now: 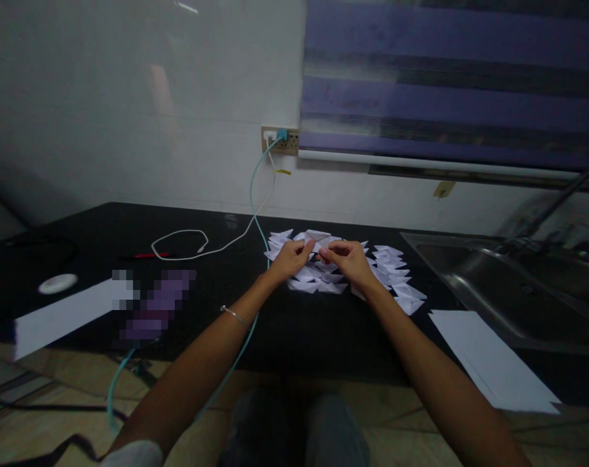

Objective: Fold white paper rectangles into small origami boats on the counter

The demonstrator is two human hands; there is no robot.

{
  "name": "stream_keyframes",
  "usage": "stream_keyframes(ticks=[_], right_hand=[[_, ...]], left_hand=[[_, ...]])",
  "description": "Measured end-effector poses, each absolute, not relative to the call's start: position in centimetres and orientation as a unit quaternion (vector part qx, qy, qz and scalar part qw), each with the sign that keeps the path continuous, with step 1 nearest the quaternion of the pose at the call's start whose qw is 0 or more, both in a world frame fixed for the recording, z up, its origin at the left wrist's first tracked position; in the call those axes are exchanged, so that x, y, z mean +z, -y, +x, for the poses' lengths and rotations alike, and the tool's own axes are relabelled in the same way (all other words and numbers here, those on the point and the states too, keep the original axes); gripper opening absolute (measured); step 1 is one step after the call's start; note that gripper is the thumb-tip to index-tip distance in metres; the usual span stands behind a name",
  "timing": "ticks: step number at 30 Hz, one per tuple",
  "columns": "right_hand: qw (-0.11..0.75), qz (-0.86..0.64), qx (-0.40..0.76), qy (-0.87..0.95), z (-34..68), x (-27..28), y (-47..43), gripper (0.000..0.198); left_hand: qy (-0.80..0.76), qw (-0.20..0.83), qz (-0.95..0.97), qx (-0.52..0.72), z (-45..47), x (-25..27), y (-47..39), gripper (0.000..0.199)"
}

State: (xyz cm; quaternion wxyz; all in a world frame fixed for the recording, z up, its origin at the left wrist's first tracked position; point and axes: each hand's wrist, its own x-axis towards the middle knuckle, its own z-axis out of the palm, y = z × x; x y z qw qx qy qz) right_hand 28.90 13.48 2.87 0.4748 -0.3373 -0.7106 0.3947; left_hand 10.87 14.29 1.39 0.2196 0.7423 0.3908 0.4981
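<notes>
A small folded piece of white paper [318, 237] is held up between my two hands over the black counter. My left hand [293, 257] pinches its left side, thumb in front. At its lower right, the fingertips of my right hand [347, 259] are closed on the paper. Under and around both hands lie several folded white paper boats [318, 283], set close together in rows. More of these folded shapes [394, 275] spread to the right of my right forearm. My hands hide part of the middle rows.
Flat white sheets [492, 360] lie at right, beside a metal sink [499, 292]. On the left are a long paper strip [75, 314], a white round object [58, 284], a red pen [151, 255] and a white cable [180, 231]. A teal cable [252, 188] runs past my left forearm from the outlet [287, 141].
</notes>
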Motion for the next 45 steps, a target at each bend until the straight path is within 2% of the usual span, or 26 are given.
stream_keyframes(ticks=[5, 9, 13, 16, 19, 22, 27, 34, 40, 45], right_hand=[[0.493, -0.326, 0.468, 0.657, 28.5, 2.6, -13.3, 0.031], [0.515, -0.333, 0.443, 0.654, 28.3, 2.6, -13.3, 0.034], [0.477, -0.35, 0.338, 0.732, 29.0, 2.9, -13.6, 0.038], [0.414, -0.353, 0.204, 0.814, 29.4, 3.1, -13.4, 0.037], [0.379, -0.335, 0.151, 0.849, 29.3, 3.2, -13.0, 0.035], [0.411, -0.34, 0.199, 0.822, 29.0, 3.1, -13.0, 0.031], [0.517, -0.352, 0.327, 0.708, 29.0, 3.0, -13.6, 0.033], [0.507, -0.341, 0.492, 0.62, 27.9, 2.9, -12.9, 0.047], [0.561, -0.362, 0.5, 0.551, 27.8, 2.7, -13.3, 0.059], [0.564, -0.349, 0.495, 0.562, 28.2, 2.8, -13.4, 0.072]], left_hand=[[-0.383, 0.256, 0.745, 0.483, 11.2, 1.8, -13.7, 0.064], [-0.355, 0.297, 0.753, 0.468, 11.1, 1.7, -13.6, 0.062], [-0.331, 0.302, 0.734, 0.51, 10.8, 1.3, -14.3, 0.039], [-0.318, 0.271, 0.733, 0.536, 10.5, 1.1, -14.7, 0.033], [-0.314, 0.218, 0.751, 0.538, 10.2, 1.3, -14.8, 0.024], [-0.344, 0.23, 0.72, 0.557, 10.1, 1.9, -14.5, 0.023], [-0.372, 0.358, 0.593, 0.618, 10.2, 2.9, -14.0, 0.038], [-0.368, 0.443, 0.571, 0.585, 10.3, 3.1, -14.0, 0.049], [-0.395, 0.439, 0.582, 0.559, 10.6, 3.2, -13.8, 0.046], [-0.366, 0.46, 0.572, 0.572, 10.7, 2.6, -14.2, 0.043]])
